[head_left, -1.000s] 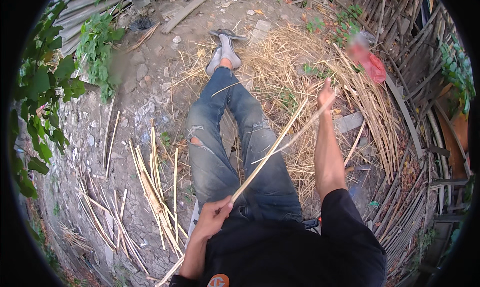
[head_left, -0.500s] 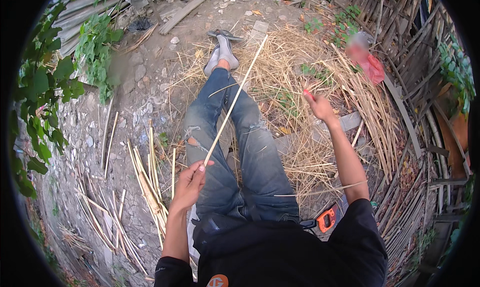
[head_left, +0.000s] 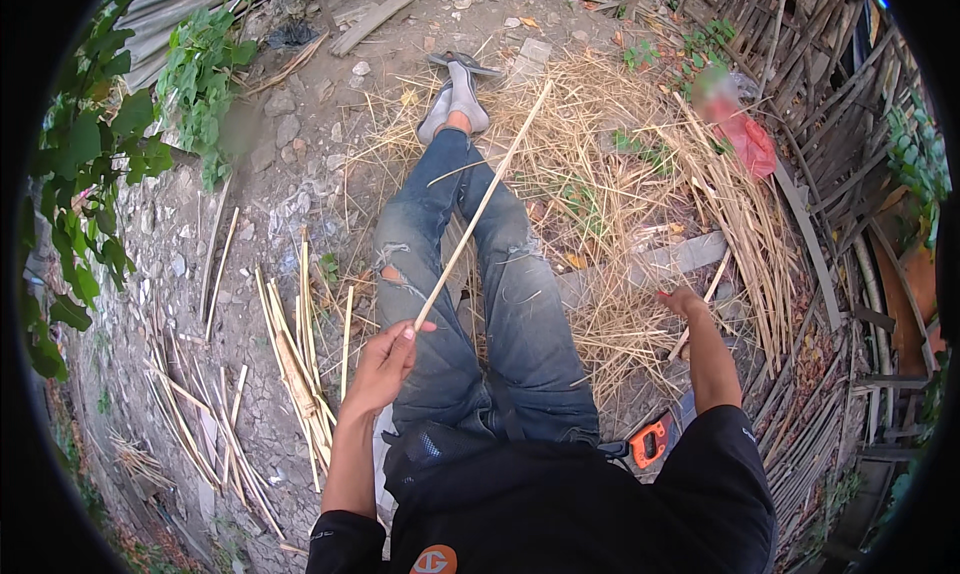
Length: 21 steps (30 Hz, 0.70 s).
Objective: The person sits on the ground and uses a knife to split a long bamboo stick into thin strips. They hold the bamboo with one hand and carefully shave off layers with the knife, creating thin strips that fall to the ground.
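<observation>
A long pale bamboo strip [head_left: 487, 196] slants up and away across my jeans, its far end near my feet. My left hand [head_left: 384, 366] pinches its near end above my left thigh, thumb on top. Off to the right of my thighs, my right hand [head_left: 682, 302] is held low over the straw, apart from the strip. Its fingers look curled, with a small red spot at their tips; what they hold, if anything, is too small to name. Straw-like shavings [head_left: 590, 124] lie beyond and beside my legs.
Split bamboo pieces [head_left: 290, 359] lie on the ground at left, with thinner strips [head_left: 215, 434] beside them. An orange-handled saw [head_left: 650, 442] rests by my right hip. A long strip pile [head_left: 745, 234], a red plastic bag [head_left: 748, 144] and stacked sticks [head_left: 830, 104] are at right.
My right hand has come back toward my body from farther out over the straw. A thin strip that lay across my right forearm is gone from there. My left hand keeps its hold.
</observation>
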Each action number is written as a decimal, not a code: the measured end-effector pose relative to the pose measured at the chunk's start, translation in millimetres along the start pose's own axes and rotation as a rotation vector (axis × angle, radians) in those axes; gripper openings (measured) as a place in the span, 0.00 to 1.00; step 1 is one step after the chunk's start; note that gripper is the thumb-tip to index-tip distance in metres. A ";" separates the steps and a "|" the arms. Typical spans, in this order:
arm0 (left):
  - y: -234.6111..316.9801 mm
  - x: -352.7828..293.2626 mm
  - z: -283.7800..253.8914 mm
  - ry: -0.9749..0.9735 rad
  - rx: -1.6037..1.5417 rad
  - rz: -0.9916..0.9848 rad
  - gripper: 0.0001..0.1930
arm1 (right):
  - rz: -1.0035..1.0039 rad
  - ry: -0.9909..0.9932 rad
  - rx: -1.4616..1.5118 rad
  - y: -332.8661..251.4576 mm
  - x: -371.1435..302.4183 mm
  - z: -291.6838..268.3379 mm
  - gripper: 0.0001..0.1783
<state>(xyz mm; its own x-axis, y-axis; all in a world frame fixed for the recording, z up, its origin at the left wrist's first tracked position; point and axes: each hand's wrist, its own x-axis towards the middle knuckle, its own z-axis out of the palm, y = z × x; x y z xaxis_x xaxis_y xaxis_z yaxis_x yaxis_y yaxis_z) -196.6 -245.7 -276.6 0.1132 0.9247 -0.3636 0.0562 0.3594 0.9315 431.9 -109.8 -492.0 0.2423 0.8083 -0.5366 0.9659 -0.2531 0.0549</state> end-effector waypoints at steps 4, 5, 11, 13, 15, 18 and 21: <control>1.9 4.1 8.3 -0.020 0.010 -0.017 0.18 | 0.265 0.295 0.256 16.3 -1.3 -29.2 0.43; 3.8 8.3 12.2 -0.046 0.005 -0.016 0.19 | 0.241 0.416 0.421 23.6 -0.7 -41.5 0.43; -26.8 30.4 39.7 -0.012 0.349 0.046 0.18 | -0.280 0.306 0.945 -170.6 -105.9 -109.2 0.38; -36.3 42.8 55.2 -0.059 0.446 0.116 0.18 | -0.473 0.296 0.773 -218.3 -154.3 -98.9 0.37; -46.7 53.9 65.0 -0.109 0.500 0.170 0.18 | -0.560 0.262 0.674 -248.7 -187.9 -82.5 0.36; -55.3 62.0 75.3 -0.193 0.519 0.154 0.18 | -0.567 0.263 0.594 -260.0 -209.3 -50.3 0.35; -50.4 67.0 85.6 -0.257 0.555 0.068 0.19 | -0.523 0.221 0.552 -259.8 -218.9 -44.7 0.34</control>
<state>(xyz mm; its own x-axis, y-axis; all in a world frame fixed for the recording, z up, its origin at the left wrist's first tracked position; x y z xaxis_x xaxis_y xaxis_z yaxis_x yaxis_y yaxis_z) -106.9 -212.6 -348.8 0.3664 0.8584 -0.3590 0.5409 0.1174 0.8328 132.0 -197.2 -351.1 -0.1626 0.9673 -0.1947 0.7884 0.0087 -0.6151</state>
